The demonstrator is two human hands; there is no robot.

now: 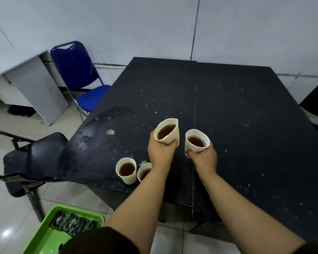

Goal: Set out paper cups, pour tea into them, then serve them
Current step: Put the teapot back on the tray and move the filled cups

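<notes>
Brown tea already fills all four paper cups in view, so setting out and pouring look done (no pot or kettle shows). Serving is under way, I judge: the left hand [161,153] has its fingers wrapped round one cup [167,131], the right hand [204,157] round another [196,141], both lifted over the table [246,116]. Two more cups [126,170] [144,172] stand near its front edge, unserved.
</notes>
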